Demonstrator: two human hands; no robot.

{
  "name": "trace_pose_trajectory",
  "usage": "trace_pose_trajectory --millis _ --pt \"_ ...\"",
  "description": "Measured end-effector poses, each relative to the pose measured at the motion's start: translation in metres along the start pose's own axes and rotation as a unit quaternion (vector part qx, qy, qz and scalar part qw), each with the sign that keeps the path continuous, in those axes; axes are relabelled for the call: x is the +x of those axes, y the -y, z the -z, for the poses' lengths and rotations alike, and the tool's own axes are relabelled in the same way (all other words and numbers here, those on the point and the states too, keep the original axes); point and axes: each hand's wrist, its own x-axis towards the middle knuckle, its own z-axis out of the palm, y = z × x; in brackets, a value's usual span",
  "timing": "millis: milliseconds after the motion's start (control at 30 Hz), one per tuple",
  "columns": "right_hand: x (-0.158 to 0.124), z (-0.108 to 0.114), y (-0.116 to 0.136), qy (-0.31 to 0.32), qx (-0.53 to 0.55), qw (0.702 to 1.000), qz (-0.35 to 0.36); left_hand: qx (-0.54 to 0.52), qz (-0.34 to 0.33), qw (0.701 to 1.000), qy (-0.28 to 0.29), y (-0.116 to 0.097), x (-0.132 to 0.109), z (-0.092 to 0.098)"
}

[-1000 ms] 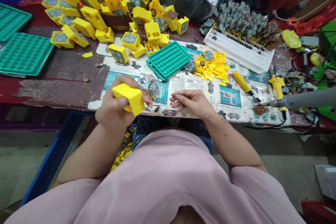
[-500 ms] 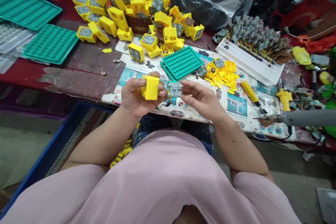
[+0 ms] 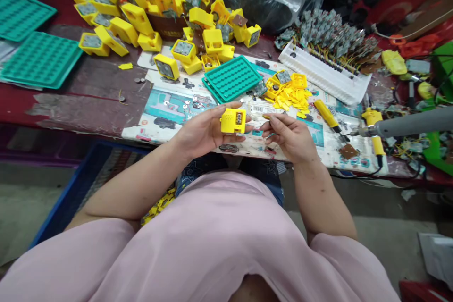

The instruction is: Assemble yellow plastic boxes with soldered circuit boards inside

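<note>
In my left hand (image 3: 207, 130) is a small yellow plastic housing (image 3: 230, 121), held in the fingers above the front of the table. A row of small holes and an opening with metal parts inside face up on it. Just to its right, my right hand (image 3: 288, 134) is closed in a pinch. A small dark tip (image 3: 266, 116) shows at its fingertips, too small to name. Behind the hands lie a green ridged tray (image 3: 233, 78) and a pile of small yellow plastic pieces (image 3: 292, 99).
Many yellow housings (image 3: 138, 18) are heaped at the back left, beside more green trays (image 3: 42, 59). A white foam rack (image 3: 323, 73) of wired circuit boards stands back right. A yellow-handled tool (image 3: 326, 114) and a grey screwdriver-like tool (image 3: 406, 125) are at the right.
The yellow housing has turned so its opening faces up. The circuit board seen between my hands no longer shows. My right hand has closed into a pinch. The view has shifted right.
</note>
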Motion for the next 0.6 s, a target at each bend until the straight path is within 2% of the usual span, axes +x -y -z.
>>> trace_pose_trajectory --millis 233,600 --pt "0.003 0.014 -0.005 -0.021 0.012 0.999 0.03 0.012 0.029 0.999 0.04 0.009 0.006 0.001" --pt "0.005 0.014 -0.008 -0.014 0.009 0.999 0.032 0.002 0.049 0.998 0.032 0.012 0.009 0.0"
